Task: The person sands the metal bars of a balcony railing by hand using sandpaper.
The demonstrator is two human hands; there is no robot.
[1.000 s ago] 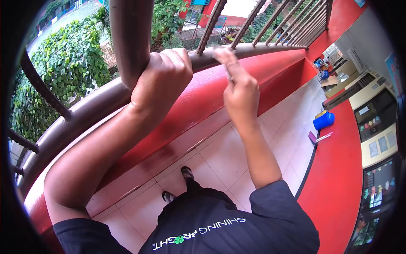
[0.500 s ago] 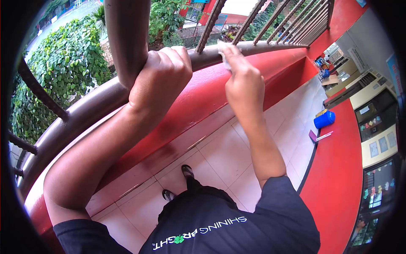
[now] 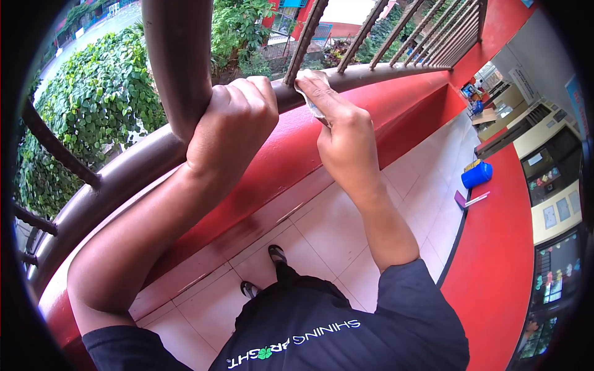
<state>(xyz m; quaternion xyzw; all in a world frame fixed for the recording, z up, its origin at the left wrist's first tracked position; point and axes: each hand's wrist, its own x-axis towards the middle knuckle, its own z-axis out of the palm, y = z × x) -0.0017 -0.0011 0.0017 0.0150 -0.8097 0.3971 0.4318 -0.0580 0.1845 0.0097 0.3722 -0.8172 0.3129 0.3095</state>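
Note:
My left hand (image 3: pixel 232 127) is wrapped round the brown metal railing (image 3: pixel 136 164), close beside the thick upright post (image 3: pixel 179 55). To its right, my right hand (image 3: pixel 343 130) presses a pale, crumpled cloth (image 3: pixel 314 106) on the same rail, near the foot of a twisted bar (image 3: pixel 304 46). The fingers of my right hand lie over the cloth and point toward the upper left. Part of the cloth is hidden beneath them.
A red ledge (image 3: pixel 297 133) runs below the rail, above the tiled floor (image 3: pixel 331 232). Leafy plants (image 3: pixel 105 93) grow beyond the railing. On the right are a blue bin (image 3: pixel 476 175), a dustpan (image 3: pixel 460 199) and a red wall (image 3: pixel 495 247).
My right hand and the cloth have moved left along the rail, closer to my left hand. The left hand keeps its grip; the view has shifted slightly.

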